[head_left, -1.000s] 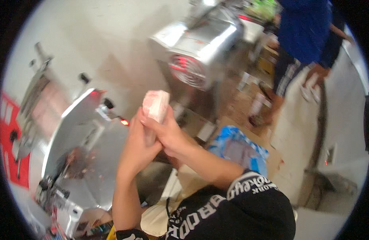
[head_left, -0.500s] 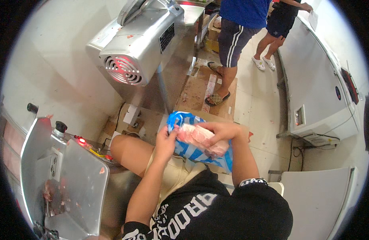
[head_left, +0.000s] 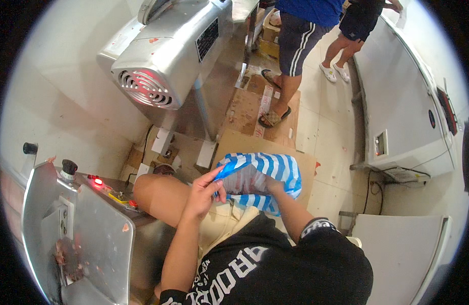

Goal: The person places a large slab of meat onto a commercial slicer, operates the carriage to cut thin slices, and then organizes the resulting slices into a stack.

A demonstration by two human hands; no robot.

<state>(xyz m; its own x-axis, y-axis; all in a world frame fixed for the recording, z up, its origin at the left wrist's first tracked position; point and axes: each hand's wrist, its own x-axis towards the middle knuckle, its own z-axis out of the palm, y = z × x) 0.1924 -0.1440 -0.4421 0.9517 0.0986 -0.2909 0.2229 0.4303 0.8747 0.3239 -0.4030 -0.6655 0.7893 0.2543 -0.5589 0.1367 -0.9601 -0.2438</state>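
Observation:
A blue-and-white striped plastic bag (head_left: 282, 170) is held with its mouth spread toward me above my lap. My left hand (head_left: 206, 190) pinches the bag's rim on the left side between thumb and fingers. My right hand (head_left: 275, 187) reaches down into the bag from the right, so its fingers are hidden. Inside the bag, a clear wrapping (head_left: 242, 181) with pinkish-red streaks shows. Where the slab of meat now lies is hidden from view.
A metal machine (head_left: 166, 66) with a round vent stands ahead left. At the near left is a steel slicer-like machine (head_left: 102, 239) bearing meat scraps and a red light. Two people stand ahead near flattened cardboard (head_left: 244, 109). A white chest freezer (head_left: 397, 91) lines the right.
My right hand has gone from holding a pale pink slab of meat over the bag to reaching inside it. The bag's mouth is now spread wider.

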